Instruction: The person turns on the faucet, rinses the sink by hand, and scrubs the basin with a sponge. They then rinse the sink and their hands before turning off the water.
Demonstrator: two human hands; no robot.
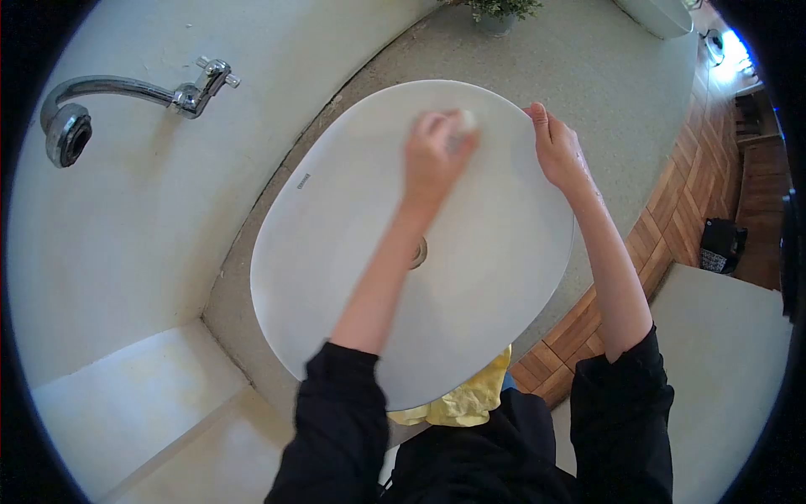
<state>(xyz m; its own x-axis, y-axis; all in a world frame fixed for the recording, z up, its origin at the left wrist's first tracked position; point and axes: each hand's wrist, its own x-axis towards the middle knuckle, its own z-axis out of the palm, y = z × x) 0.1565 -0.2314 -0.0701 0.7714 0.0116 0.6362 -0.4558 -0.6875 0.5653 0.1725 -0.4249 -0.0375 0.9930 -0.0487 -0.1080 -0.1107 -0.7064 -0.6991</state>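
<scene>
A white oval washbasin [504, 227] fills the middle of the head view, with a round metal drain [417, 253] partly behind my left forearm. Inside the basin, toward its far side, my left hand [434, 160] is closed around a small whitish piece [463, 123]. Motion blurs both, and I cannot tell whether the piece is a sponge or soap. My right hand [557, 151] grips the basin's right rim, some of its fingers hidden, and its wrist looks wet. A yellow cloth [466, 401] lies under the near rim, close to my body.
On the wall at left, a chrome faucet [126, 88] sticks out. The grey countertop [621, 101] surrounds the basin and carries a potted plant [497, 15] and a second white basin [659, 15]. Beyond it are a parquet floor [659, 231] and a black bag [722, 245].
</scene>
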